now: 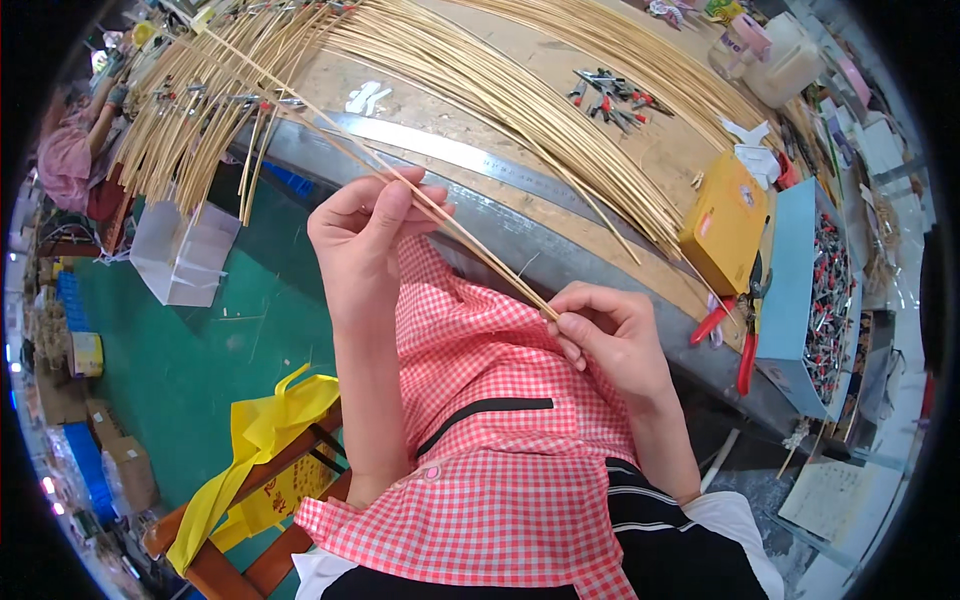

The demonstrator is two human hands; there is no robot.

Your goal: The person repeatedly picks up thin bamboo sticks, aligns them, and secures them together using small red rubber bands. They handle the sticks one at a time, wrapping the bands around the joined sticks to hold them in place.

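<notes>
Two thin bamboo strips (488, 262), lying nearly side by side, slant across in front of me above my checked apron. My left hand (362, 240) is closed in a pinch around them partway along, thumb on top. Lower down, my right hand (618, 338) pinches their near ends between thumb and fingers. Past my left hand the strips spread apart and run to the upper left, over a steel ruler (450, 155) on the table edge. A long bundle of bamboo strips (500, 90) lies curved on the table beyond my hands.
More strips (200, 125), some clipped, overhang the table at left. A pile of small clips (615, 100) lies at the back. At right are a yellow box (725, 222), red-handled pliers (748, 345) and a light blue box (790, 300) of clips. A person (70, 155) is far left.
</notes>
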